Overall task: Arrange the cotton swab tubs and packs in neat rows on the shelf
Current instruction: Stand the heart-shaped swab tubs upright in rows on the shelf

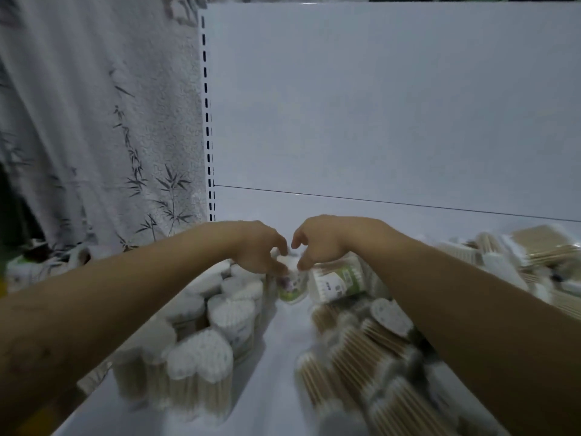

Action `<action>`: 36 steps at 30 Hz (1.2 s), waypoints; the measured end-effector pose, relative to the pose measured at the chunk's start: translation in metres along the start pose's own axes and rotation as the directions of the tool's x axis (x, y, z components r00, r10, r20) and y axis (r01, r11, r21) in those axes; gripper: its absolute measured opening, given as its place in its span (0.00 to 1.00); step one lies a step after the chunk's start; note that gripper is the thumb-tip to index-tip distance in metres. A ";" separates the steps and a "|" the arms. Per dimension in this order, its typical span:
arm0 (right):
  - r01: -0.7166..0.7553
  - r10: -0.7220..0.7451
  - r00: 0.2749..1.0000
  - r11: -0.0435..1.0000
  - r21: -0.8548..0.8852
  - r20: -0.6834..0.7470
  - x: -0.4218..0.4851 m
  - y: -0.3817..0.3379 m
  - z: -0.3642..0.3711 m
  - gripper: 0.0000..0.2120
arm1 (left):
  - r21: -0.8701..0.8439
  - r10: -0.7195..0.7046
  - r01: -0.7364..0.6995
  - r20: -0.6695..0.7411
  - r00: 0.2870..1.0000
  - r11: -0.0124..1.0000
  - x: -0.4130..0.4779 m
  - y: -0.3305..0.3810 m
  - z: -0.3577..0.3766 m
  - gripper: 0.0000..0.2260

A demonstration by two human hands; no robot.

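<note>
On the white shelf (283, 366), both hands meet over a small round cotton swab tub (291, 286) with a green base. My left hand (261, 248) curls its fingers round the tub's top from the left. Coming from the right, my right hand (317, 243) pinches the same tub's top. Just right of it a larger clear tub (338, 283) with a green label lies on its side. Heart-shaped packs (201, 357) stand upright in rows on the left. More swab packs (355, 357) lie tumbled on the right.
The white back panel (393, 105) closes the shelf behind the hands. A loose heap of swab packs (515, 262) fills the far right. A bamboo-print cloth (94, 136) hangs to the left of the slotted upright (208, 136). Bare shelf runs down the middle.
</note>
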State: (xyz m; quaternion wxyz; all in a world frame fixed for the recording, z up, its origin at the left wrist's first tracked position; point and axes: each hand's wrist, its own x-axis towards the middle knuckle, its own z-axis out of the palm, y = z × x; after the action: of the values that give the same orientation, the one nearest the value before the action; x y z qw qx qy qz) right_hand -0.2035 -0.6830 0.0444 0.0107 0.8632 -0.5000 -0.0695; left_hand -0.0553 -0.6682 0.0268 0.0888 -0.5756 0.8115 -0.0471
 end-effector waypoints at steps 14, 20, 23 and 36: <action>-0.149 0.161 0.970 0.986 -0.081 0.181 0.062 -0.014 -0.001 0.38 | -0.083 0.075 -0.086 -0.130 0.989 0.993 0.006 -0.046 -0.003 0.24; -0.164 0.170 0.971 0.985 -0.045 0.167 0.068 -0.010 0.017 0.29 | -0.095 0.120 -0.134 -0.142 0.983 0.986 0.002 -0.041 0.000 0.24; -0.162 0.164 0.986 0.978 -0.129 0.007 0.071 -0.012 0.017 0.29 | -0.095 0.104 -0.118 -0.139 0.985 0.988 0.000 -0.046 -0.002 0.24; -0.201 0.180 0.975 0.965 -0.167 -0.130 0.052 -0.013 0.019 0.22 | -0.058 0.099 -0.111 -0.179 0.979 0.992 -0.015 -0.042 -0.004 0.22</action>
State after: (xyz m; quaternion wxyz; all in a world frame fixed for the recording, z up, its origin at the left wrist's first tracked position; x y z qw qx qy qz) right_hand -0.1695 -0.7203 0.0188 0.1232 0.8091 -0.5710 -0.0637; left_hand -0.0124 -0.6686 0.0399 -0.0003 -0.5281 0.8466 -0.0656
